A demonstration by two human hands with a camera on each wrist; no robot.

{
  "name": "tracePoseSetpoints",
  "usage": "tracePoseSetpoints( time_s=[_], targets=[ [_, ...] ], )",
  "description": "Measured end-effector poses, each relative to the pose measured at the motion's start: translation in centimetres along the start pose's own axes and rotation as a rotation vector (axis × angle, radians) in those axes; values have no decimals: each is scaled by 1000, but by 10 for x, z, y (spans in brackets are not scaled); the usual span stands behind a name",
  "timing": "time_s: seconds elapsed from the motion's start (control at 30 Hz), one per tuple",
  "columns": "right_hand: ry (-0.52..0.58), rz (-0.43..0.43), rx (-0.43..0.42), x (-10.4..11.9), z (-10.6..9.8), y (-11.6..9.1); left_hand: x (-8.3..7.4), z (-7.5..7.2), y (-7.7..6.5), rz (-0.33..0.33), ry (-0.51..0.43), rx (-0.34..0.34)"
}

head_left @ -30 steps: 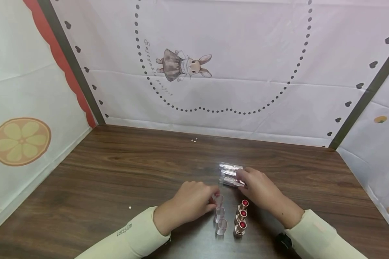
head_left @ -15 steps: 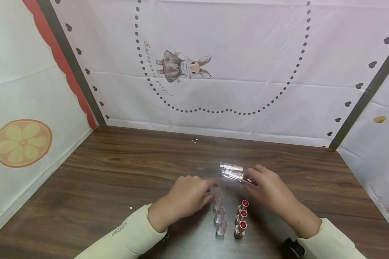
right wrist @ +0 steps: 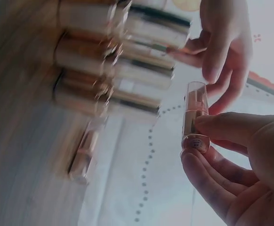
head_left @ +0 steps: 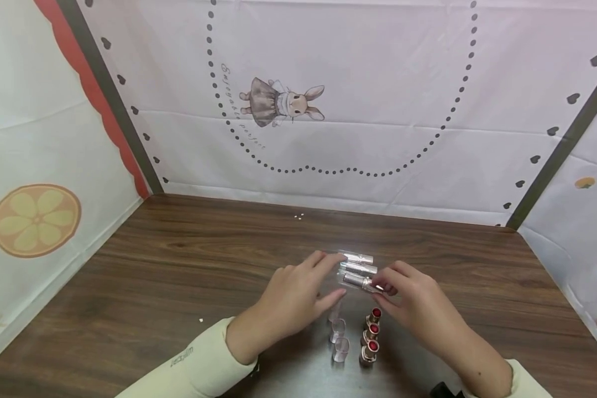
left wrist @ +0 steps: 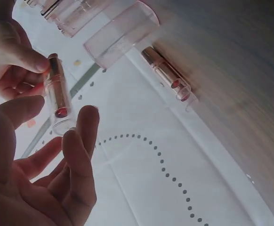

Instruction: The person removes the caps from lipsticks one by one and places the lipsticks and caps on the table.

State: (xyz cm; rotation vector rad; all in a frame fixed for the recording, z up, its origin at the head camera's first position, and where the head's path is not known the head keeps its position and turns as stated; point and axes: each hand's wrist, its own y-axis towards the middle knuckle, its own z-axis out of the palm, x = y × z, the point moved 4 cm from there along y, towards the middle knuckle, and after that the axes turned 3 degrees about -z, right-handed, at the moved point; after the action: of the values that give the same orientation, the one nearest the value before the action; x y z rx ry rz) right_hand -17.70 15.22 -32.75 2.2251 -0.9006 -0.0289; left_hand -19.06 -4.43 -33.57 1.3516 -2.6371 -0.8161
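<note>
My right hand pinches the base of a lipstick whose clear cap points left. In the right wrist view that lipstick shows its round base between thumb and fingers. My left hand is spread, thumb apart from the fingers, around the capped end. From the left wrist, the left fingertips come right up to the cap end of the lipstick. Two more capped lipsticks lie side by side just beyond.
Three uncapped lipsticks with red tips stand in a row near my right forearm. Left of them runs a row of clear caps, the farthest partly behind my left thumb. White specks lie toward the cloth backdrop.
My right hand has taken the nearest lying lipstick and shifted it slightly toward me. My left hand has moved from beside the clear caps up to the lipstick's capped end, fingers spreading.
</note>
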Motion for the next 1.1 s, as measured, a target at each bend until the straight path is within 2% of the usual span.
tracePoseSetpoints(
  time_s=[0.17,0.3,0.5,0.67,0.83,0.97,1.1],
  targets=[
    [33,-14,-1,10,-1,-2,-5,1,-1,78,-21,-11],
    [32,-31,-1,15,-1,-3,-8,2,-2,118,-29,-8],
    [26,-50,1,20,-2,-4,-10,2,-2,172,-36,-41],
    [28,-55,0,21,-3,-4,-12,3,-2,188,-24,-50],
    [25,-21,17,21,-4,-5,-13,2,-1,184,-30,-47],
    [-26,3,38,20,-2,-6,-15,1,-1,187,-40,-46],
    [-93,-16,45,19,0,-7,-17,0,-1,197,-44,-40]
  ],
)
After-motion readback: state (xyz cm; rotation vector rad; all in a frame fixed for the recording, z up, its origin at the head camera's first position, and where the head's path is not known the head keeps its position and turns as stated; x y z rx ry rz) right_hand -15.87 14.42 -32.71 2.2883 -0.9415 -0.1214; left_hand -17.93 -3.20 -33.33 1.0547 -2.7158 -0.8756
